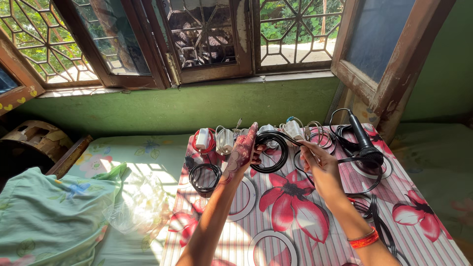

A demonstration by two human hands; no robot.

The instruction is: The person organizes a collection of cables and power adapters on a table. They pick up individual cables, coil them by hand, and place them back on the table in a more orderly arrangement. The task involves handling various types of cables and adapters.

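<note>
Left of the hands, a pale green cloth (49, 212) covers the near corner, and the floral sheet (148, 167) beside it lies open and sunlit. A small black cable bundle (204, 177) sits just left of the left forearm. The left hand (242, 152) is raised with its fingers upright, the black cable coil (271, 151) looped round them and held. The right hand (315, 160) stands just right of the coil, fingers pinched on the cable's loose run, which stretches taut to the coil; an orange bangle (363, 239) rings that wrist. The hands are near each other but apart. Beyond the hands, a row of white chargers (224, 140) and wound cords reaches the far edge of the striped flower cloth (290, 207), under the window wall. Right of the right hand, a black microphone (363, 140) lies tilted amid loose cable. More black cable (379, 221) passes behind the right forearm, partly hidden. The cloth's near edge is cut off by the frame.
</note>
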